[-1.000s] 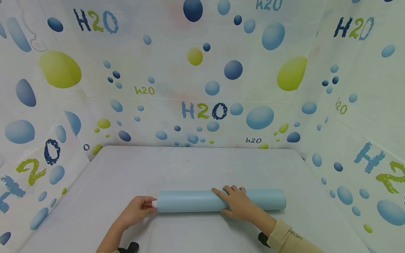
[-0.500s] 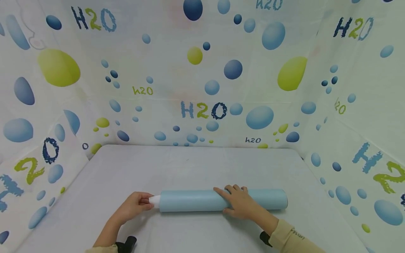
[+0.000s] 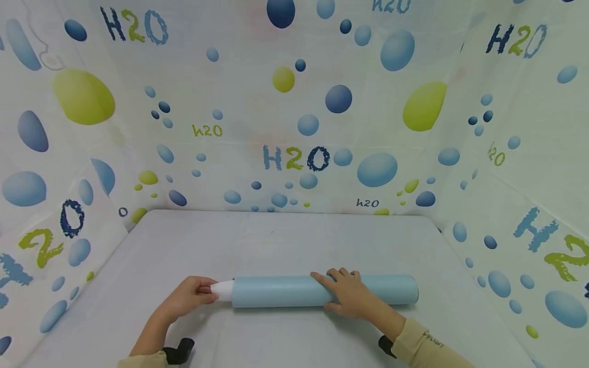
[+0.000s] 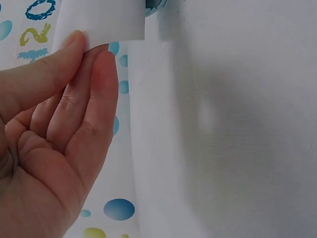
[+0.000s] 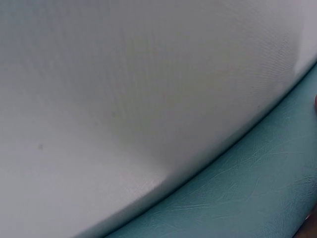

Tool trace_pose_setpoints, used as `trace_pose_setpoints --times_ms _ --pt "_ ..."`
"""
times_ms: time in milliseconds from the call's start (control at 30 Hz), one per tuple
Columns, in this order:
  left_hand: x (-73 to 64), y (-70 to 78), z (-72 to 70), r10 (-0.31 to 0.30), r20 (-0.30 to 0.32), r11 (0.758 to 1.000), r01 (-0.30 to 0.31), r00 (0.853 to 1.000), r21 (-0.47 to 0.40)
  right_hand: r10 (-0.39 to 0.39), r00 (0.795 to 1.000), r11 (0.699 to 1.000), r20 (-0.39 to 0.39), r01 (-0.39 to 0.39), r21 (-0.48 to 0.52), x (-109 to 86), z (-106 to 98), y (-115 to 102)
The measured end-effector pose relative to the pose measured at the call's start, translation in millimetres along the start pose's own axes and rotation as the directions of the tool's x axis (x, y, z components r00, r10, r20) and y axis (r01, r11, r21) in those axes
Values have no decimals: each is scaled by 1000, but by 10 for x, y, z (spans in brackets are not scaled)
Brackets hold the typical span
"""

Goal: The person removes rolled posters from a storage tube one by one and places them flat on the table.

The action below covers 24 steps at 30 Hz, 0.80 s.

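A light blue roll [image 3: 276, 292] with a leathery grain lies sideways on the white table, in the head view. A white sheet rolled into a tube [image 3: 223, 291] sticks out of its left end. My left hand [image 3: 186, 297] pinches the outer end of that white tube between thumb and fingers; in the left wrist view the sheet [image 4: 106, 21] shows a curved lower edge. Across the blue roll, right of its middle, my right hand [image 3: 348, 294] holds it, thumb on the near side and fingers spread over the top. Inside the roll, the rest of the white tube is hidden.
The table [image 3: 294, 240] has a pale cloth-like top. A white curtain [image 3: 248, 102] printed with bubbles and H2O lettering surrounds it at the back and sides. Black wrist mounts [image 3: 179, 351] sit below both hands.
My left hand has moved left, drawing the white tube farther out of the blue roll, so more white shows. My right hand has kept its place on the roll, which shifted only slightly.
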State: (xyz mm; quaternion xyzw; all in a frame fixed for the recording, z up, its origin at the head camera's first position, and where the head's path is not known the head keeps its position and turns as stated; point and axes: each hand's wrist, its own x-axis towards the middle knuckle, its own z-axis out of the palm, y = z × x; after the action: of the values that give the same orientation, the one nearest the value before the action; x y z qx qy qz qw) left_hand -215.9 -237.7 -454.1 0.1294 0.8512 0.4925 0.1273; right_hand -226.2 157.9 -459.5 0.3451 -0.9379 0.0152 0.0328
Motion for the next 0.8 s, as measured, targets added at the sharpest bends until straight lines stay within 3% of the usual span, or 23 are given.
trace_pose_setpoints --times_ms 267,567,800 --pt "-29 -25 -73 -2 17 1000 2 1000 -25 1 1000 1000 12 -1 -4 5 -19 -1" --pt "-105 -102 -171 -10 -33 1000 10 999 -15 -15 1000 1000 -7 15 11 -14 -23 24" --pt "-155 -111 -245 -13 1 999 13 1000 -29 7 1000 1000 -18 -7 -1 -70 -21 109"
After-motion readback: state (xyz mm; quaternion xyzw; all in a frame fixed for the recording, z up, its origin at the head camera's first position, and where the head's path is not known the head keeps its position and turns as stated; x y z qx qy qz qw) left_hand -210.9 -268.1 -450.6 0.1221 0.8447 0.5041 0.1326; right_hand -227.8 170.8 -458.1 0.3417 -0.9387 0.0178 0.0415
